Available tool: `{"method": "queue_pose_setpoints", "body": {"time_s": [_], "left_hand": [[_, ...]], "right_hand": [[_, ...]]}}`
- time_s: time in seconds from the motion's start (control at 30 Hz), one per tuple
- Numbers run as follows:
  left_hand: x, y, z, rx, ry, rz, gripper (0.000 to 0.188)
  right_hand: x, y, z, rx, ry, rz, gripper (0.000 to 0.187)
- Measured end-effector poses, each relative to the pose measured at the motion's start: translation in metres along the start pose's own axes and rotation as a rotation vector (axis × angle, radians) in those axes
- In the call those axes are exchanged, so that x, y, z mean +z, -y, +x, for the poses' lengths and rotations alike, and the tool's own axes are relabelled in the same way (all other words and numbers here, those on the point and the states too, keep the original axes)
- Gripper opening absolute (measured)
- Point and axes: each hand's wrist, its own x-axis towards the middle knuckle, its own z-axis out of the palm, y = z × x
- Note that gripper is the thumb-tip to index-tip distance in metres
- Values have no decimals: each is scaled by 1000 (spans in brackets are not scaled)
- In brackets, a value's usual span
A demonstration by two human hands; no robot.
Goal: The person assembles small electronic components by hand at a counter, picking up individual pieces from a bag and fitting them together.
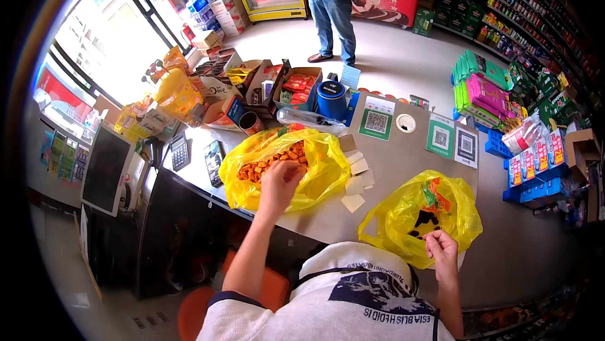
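Observation:
My left hand [281,181] is over the near side of an open yellow plastic bag [334,158]. Its fingers are curled together; whatever they hold, if anything, is hidden. Inside that bag lies a heap of small orange-red chunks [253,170], probably a snack. To the right stands a second yellow plastic bag [466,209], its mouth open, containing a few dark pieces [426,218] and an orange-and-green wrapper [435,196]. At its near rim my right hand [442,251] is closed in a pinch, and I cannot make out what is between the fingertips.
Small cream cards [354,185] lie between the bags. A smartphone [214,162] and a calculator [179,152] are at the left, near a monitor [107,168]. Behind are a blue canister [331,98], snack boxes [298,86] and code signs [376,119]. A person [334,10] stands beyond the counter.

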Motion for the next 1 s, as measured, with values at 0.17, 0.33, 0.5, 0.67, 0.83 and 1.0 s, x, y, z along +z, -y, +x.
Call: {"method": "queue_pose_setpoints", "body": {"time_s": [0.17,0.33,0.5,0.67,0.83,1.0], "left_hand": [[-9,52,29,-92,-39,667,27],[20,-9,5,106,-12,309,12],[98,-32,-40,221,418,172,9],[127,-14,-53,127,410,257,16],[126,6,-60,82,405,198,27],[133,2,-63,-14,347,235,39]], "right_hand": [[-17,-23,20,-58,20,-309,11],[-27,-34,41,-282,-255,-681,15],[-12,-37,54,-140,-150,-947,20],[-6,-52,58,-431,-260,-1250,25],[-7,-49,56,-323,-92,-888,20],[-8,-58,57,-242,-83,-1009,12]]}}
